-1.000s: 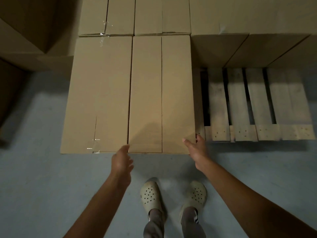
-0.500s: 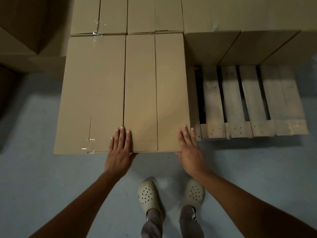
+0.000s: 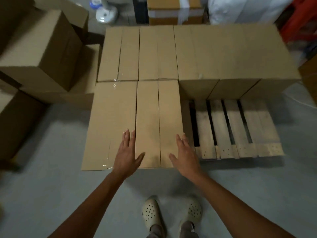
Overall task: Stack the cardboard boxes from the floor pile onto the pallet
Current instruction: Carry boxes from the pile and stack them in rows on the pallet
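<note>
A wooden pallet point(image 3: 236, 131) lies on the floor, with bare slats at the front right. Several closed cardboard boxes stand on it in rows. The nearest is a tall box point(image 3: 158, 117) at the front middle, with another box point(image 3: 109, 124) against its left side. My left hand point(image 3: 127, 154) is open, fingers spread, at the near left edge of the middle box's top. My right hand point(image 3: 186, 154) is open at its near right edge. Neither hand grips anything. The back row point(image 3: 223, 54) fills the pallet's far side.
A pile of larger cardboard boxes point(image 3: 42, 54) stands on the floor at the left. Behind the pallet are a taped box point(image 3: 173, 12), white sacks point(image 3: 243, 9) and a red object point(image 3: 301, 19). My feet in pale clogs point(image 3: 171, 213) stand on grey floor.
The view has pulled back and up, showing more of the room. Both hands went from the box's near corners to lying flat, then lifted with fingers spread.
</note>
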The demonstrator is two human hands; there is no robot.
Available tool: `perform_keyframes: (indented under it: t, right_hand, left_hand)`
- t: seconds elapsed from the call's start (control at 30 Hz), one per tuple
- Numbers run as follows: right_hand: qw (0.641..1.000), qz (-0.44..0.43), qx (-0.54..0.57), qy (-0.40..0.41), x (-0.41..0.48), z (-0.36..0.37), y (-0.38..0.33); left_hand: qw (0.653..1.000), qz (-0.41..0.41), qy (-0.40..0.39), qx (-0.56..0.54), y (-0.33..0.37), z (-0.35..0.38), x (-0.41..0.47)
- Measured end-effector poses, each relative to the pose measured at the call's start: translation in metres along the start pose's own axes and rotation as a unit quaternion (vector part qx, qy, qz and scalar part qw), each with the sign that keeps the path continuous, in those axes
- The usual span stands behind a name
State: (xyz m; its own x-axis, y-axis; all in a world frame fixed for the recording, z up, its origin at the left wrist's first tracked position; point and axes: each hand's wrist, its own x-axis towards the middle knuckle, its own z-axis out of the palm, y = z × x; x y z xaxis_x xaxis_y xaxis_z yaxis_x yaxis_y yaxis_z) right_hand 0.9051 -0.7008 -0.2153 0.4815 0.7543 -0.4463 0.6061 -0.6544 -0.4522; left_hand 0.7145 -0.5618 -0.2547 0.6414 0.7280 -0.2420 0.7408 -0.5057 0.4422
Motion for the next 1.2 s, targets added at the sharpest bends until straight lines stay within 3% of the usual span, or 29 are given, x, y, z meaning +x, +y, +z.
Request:
perform_keyframes:
  t: [0.27,0.5,0.73,1.0,1.2]
  right_hand:
    - [0.979,-0.059,0.121,0.152,-0.129,-0.155,-0.113]
    - [0.930,-0.137,0.231,0.249,-0.274,-0.197,-0.162]
    - [0.921,-0.199,0.259,0.213,-0.366,-0.171,-0.166]
    - [0.945,-0.215,0.231,0.089,-0.414,-0.096,-0.181]
    - [0.949,-0.242,0.198,0.022,-0.423,-0.052,-0.224]
  left_hand:
    - [0.977,0.057,0.184,-0.093,0.100,-0.206,-0.082]
    - [0.949,0.063,0.265,-0.158,0.146,-0.292,-0.222]
    - [0.946,0.023,0.284,-0.154,0.129,-0.284,-0.340]
    - [0.941,-0.134,0.276,-0.145,0.074,-0.247,-0.467]
    - [0.914,-0.213,0.311,-0.150,0.019,-0.256,-0.518]
